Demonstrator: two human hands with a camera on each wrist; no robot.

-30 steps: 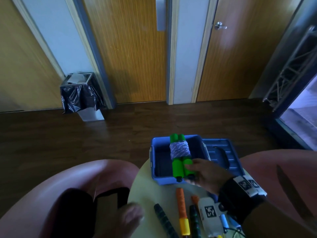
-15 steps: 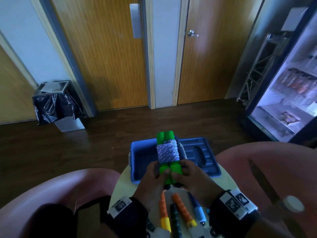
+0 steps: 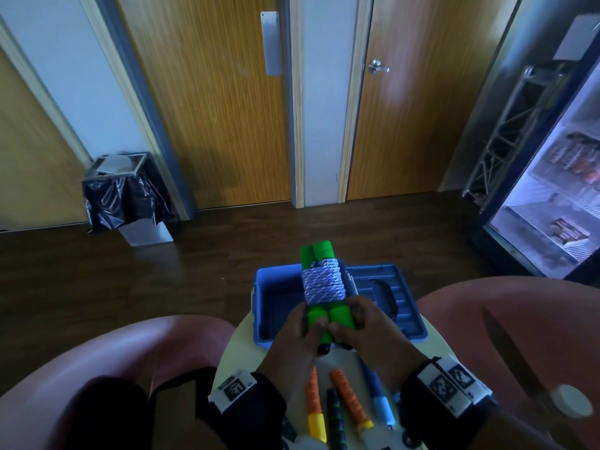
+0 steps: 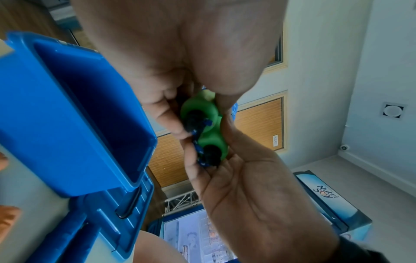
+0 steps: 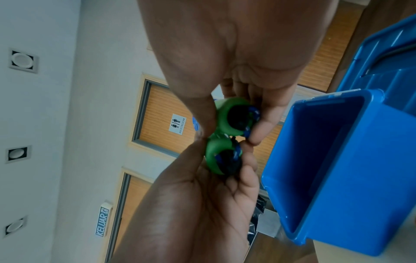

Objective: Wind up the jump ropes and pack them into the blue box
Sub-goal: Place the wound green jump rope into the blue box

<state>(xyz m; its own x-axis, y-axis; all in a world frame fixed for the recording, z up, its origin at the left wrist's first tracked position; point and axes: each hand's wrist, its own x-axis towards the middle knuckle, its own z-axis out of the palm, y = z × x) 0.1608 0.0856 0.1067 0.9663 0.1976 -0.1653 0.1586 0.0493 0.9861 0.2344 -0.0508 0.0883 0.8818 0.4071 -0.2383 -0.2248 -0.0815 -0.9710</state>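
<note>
The wound jump rope (image 3: 321, 284) has two green handles side by side, bound with blue-and-white cord. Both hands hold it by the near handle ends, tilted above the open blue box (image 3: 263, 323). My left hand (image 3: 302, 332) pinches the left handle and my right hand (image 3: 360, 326) the right one. In the left wrist view my left hand (image 4: 198, 106) clamps the green handle ends (image 4: 209, 128) beside the box (image 4: 78, 115). In the right wrist view my right hand (image 5: 234, 121) grips the handles (image 5: 227, 115) next to the box (image 5: 333, 178), which is empty.
The box's lid (image 3: 389, 297) lies open to the right on a small round table (image 3: 240, 349). Other ropes lie near the table's front edge: orange handles (image 3: 349, 397), a blue handle (image 3: 378, 394) and a black one (image 3: 334, 414). Pink chair arms flank the table.
A second ago only my right hand held the bundle over the box. My left hand came up from my lap and took hold of the handles too; the bundle sits slightly higher.
</note>
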